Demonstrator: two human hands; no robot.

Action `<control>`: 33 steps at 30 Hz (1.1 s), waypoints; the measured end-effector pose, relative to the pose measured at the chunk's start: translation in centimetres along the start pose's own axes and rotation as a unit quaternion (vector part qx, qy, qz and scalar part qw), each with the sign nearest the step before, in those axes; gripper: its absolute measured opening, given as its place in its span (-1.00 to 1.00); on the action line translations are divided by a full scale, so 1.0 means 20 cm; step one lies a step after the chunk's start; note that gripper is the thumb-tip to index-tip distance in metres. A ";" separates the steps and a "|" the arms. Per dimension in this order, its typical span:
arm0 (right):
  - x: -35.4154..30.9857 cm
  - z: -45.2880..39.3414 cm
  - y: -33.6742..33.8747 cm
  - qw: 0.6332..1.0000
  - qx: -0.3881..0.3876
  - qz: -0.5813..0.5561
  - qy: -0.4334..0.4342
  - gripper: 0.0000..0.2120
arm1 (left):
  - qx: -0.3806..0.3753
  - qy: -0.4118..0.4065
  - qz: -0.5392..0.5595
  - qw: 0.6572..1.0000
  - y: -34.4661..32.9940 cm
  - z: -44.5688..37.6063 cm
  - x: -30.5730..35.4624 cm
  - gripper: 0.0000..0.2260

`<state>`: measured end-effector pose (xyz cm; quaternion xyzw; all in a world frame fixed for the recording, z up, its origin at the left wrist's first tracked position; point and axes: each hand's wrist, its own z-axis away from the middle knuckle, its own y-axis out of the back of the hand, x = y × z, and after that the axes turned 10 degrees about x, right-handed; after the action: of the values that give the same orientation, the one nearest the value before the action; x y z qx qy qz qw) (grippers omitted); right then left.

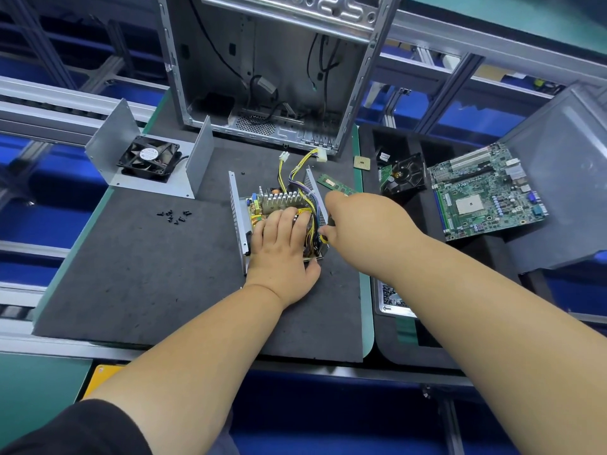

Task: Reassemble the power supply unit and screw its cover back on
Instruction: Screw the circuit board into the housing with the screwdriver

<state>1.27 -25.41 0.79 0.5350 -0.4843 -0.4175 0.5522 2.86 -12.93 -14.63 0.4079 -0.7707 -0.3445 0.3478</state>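
Two bare forearms are showing, uncovered from wrist to elbow; the left hand [285, 244] and the right hand [356, 224] are wearing no gloves, rings or watch that can be seen; a dark, black-looking short sleeve [82, 431] is covering the left upper arm at the lower left corner; its cloth is looking plain, with no print or marking; the right arm's sleeve is lying outside the view.

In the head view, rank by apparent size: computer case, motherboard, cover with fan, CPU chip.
1. computer case
2. cover with fan and motherboard: look alike, not ranked
3. CPU chip, clearly smallest
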 end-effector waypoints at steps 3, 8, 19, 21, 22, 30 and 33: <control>-0.01 -0.01 0.00 1.000 0.008 -0.001 -0.015 -0.71 | -0.002 0.000 0.003 1.000 0.00 0.00 0.00 -0.27; -0.02 -0.02 0.00 0.999 0.019 -0.002 -0.037 -0.73 | -0.020 0.002 0.004 1.000 0.01 -0.01 0.00 -0.27; -0.01 0.17 0.00 0.989 0.116 -0.064 -0.069 -0.79 | -0.078 0.052 0.083 0.992 0.12 -0.02 0.05 -0.29; 0.02 0.25 0.03 0.974 0.143 -0.133 -0.112 -0.85 | -0.090 0.090 0.129 0.983 0.18 -0.04 0.08 -0.29; 0.04 0.30 0.04 0.961 0.152 -0.175 -0.153 -0.88 | -0.090 0.101 0.152 0.979 0.22 -0.04 0.10 -0.29; 0.21 0.47 0.11 0.625 0.083 -0.680 -0.374 -0.94 | -0.066 0.161 0.235 0.956 0.59 -0.06 0.14 -0.44; 0.22 0.46 0.09 0.583 0.043 -0.728 -0.359 -0.95 | -0.057 0.186 0.225 0.955 0.68 -0.09 0.10 -0.47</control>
<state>-7.05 -31.26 2.57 0.5376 -0.1091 -0.8167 -0.1791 -1.83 -9.24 -2.24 0.2600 -0.7430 -0.2186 0.5766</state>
